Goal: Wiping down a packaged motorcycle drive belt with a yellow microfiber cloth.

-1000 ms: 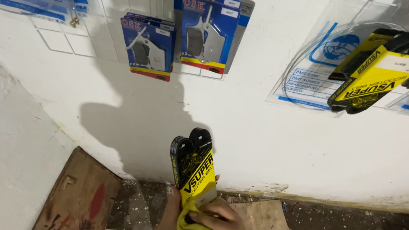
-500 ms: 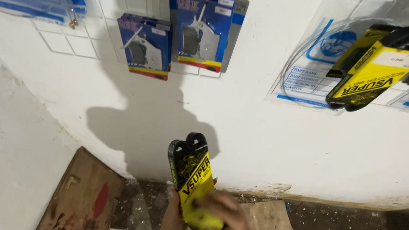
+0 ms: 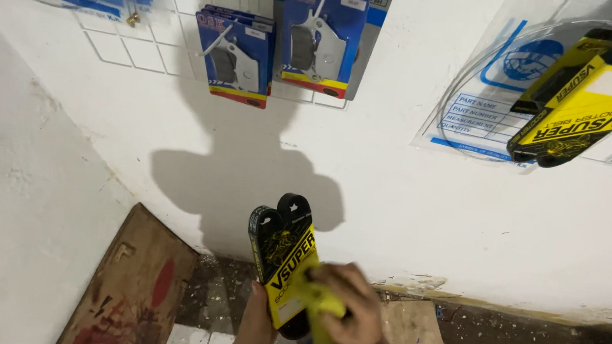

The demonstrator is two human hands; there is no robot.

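A black rubber belt in a yellow cardboard sleeve (image 3: 284,249) stands upright at the bottom middle of the head view. My left hand (image 3: 254,326) grips its lower end from the left side. My right hand (image 3: 346,310) presses a yellow cloth (image 3: 319,305) against the sleeve's front, covering its lower part. The belt's black looped top sticks out above both hands, in front of the white wall.
A white wire grid (image 3: 149,43) on the wall carries blue blister packs (image 3: 236,56) with metal parts. Another yellow-sleeved belt (image 3: 580,106) hangs at the upper right beside clear plastic bags (image 3: 483,98). A wooden board (image 3: 133,286) leans at the lower left. Debris and cardboard (image 3: 410,324) lie on the floor.
My right hand with the cloth has slid up over the sleeve's front. The belt has stayed nearly in place, and the view has tilted slightly.
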